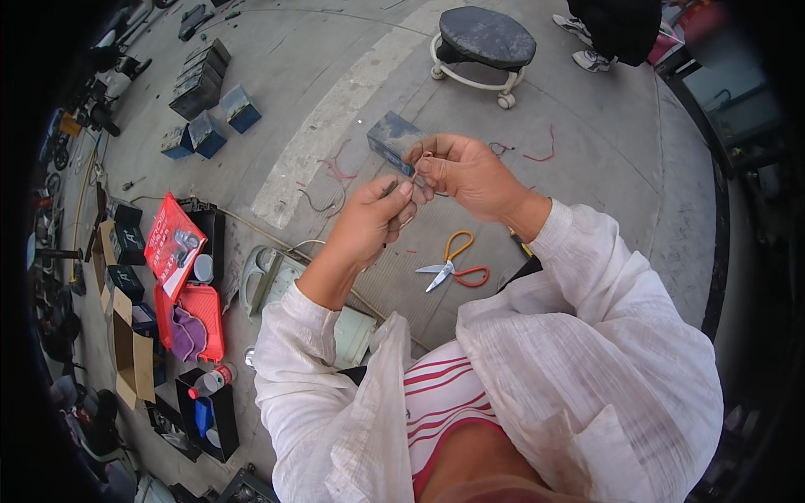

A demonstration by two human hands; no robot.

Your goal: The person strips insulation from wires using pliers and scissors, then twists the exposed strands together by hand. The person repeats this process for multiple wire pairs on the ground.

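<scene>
My left hand (376, 214) is closed, pinching a thin wire (417, 174) and what looks like a small dark piece at the fingertips. My right hand (457, 172) grips the same wire between thumb and forefinger, just right of and above the left. Behind them a blue-grey battery block (387, 132) rests on the floor, with loose red wires (335, 168) and dark wire scraps around it. Scissors (444, 270) with one yellow and one red handle lie open below my hands.
A rolling stool (482, 42) stands ahead; a person's legs (599, 42) are at upper right. Battery blocks (205, 134) sit upper left. On the left lie a red case (210, 323), cardboard box (134, 365), black tray (222, 427) and pale machine (352, 331). Scooters (101, 109) line the left edge.
</scene>
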